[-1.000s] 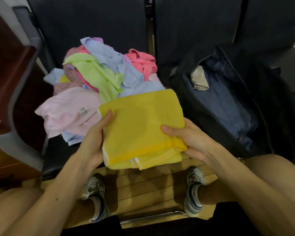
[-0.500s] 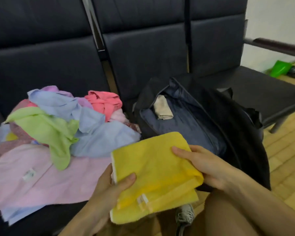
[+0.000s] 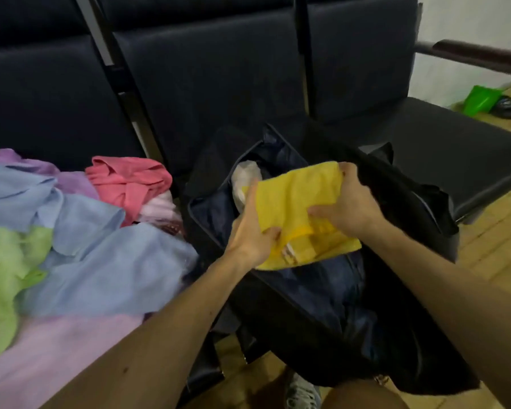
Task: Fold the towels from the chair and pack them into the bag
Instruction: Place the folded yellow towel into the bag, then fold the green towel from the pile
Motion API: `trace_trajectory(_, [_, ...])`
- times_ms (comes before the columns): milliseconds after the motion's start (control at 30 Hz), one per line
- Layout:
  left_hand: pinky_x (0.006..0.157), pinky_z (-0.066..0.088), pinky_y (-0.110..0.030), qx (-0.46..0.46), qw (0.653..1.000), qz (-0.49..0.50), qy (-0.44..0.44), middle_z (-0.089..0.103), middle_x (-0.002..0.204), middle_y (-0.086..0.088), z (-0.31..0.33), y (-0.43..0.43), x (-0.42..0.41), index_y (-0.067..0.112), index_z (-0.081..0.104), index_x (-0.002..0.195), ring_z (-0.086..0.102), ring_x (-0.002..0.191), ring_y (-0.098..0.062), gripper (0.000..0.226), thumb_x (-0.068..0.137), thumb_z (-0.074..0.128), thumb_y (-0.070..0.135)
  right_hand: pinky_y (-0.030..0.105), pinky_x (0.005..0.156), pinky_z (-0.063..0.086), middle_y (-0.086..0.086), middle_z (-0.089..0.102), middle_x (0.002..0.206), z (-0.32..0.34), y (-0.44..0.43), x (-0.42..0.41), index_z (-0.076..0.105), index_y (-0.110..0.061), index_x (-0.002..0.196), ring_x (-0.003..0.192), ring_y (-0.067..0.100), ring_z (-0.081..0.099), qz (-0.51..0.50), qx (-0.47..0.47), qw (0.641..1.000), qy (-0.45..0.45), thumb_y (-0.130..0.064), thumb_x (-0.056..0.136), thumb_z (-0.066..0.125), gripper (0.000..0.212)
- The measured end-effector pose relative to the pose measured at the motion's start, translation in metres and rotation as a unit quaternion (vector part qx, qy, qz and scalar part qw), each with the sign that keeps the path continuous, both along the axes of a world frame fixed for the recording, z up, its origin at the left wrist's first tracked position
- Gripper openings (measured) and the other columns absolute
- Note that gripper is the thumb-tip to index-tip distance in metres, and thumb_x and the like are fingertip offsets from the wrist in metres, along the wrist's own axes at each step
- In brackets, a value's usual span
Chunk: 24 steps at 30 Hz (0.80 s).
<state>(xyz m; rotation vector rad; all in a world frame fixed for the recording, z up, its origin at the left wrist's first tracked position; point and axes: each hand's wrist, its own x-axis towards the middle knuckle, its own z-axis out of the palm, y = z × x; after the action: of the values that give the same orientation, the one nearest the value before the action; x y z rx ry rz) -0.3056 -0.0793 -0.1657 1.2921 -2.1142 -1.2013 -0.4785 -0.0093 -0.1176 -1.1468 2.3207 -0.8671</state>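
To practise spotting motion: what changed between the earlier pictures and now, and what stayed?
The folded yellow terry towel was carried right, from beside the pile of coloured towels to over the open black fabric bag. The left hand and right hand still grip it. That pile and the beige cloth in the bag stayed put.

The yellow towel [image 3: 295,202] hides much of the bag's [image 3: 307,290] open mouth. Together with the left hand [image 3: 248,231], it also hides most of a pale cloth [image 3: 245,175] inside. The green towel [image 3: 0,261] and pink towel [image 3: 56,349] are blurred and cut off at the left edge. A shoe [image 3: 301,394] is cut off at the bottom edge.
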Motion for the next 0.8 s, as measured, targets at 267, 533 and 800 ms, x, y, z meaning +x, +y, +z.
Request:
trace_trajectory(267, [0.106,0.039,-0.037,-0.010,0.975,0.033,-0.221,0.038,0.151,-0.010,-0.029,0.003,0.003,0.018,0.041,0.148,0.042,0.135,-0.033,0.053,0.097,0.050,0.004,0.045,0.099,0.040,0.015,0.043,0.141,-0.074,-0.006,0.004,0.027,-0.034,0.149,0.122,0.038,0.048,0.088,0.123,0.988,0.044,-0.036,0.089,0.068,0.073])
trace_trajectory(533, [0.101,0.041,-0.040,-0.042,0.955,0.019,-0.294,0.041,0.141,-0.014,-0.016,0.015,0.008,0.013,0.047,0.140,0.046,0.128,-0.037,0.043,0.098,0.046,0.002,0.045,0.105,0.037,0.018,0.041,0.142,-0.073,-0.002,0.008,0.020,-0.031,0.153,0.128,0.037,0.042,0.129,0.191,0.967,0.106,-0.049,0.092,0.059,0.075])
trace_trajectory(800, [0.095,0.049,-0.031,-0.055,0.992,0.045,-0.105,0.065,0.122,-0.005,0.032,0.029,0.062,0.020,0.065,0.123,0.062,0.112,-0.023,0.030,0.097,0.054,0.010,0.046,0.109,0.036,0.013,0.037,0.150,-0.015,0.033,0.047,0.038,-0.027,0.147,0.136,0.036,0.036,0.160,0.193,0.943,0.219,-0.047,0.094,0.057,0.061])
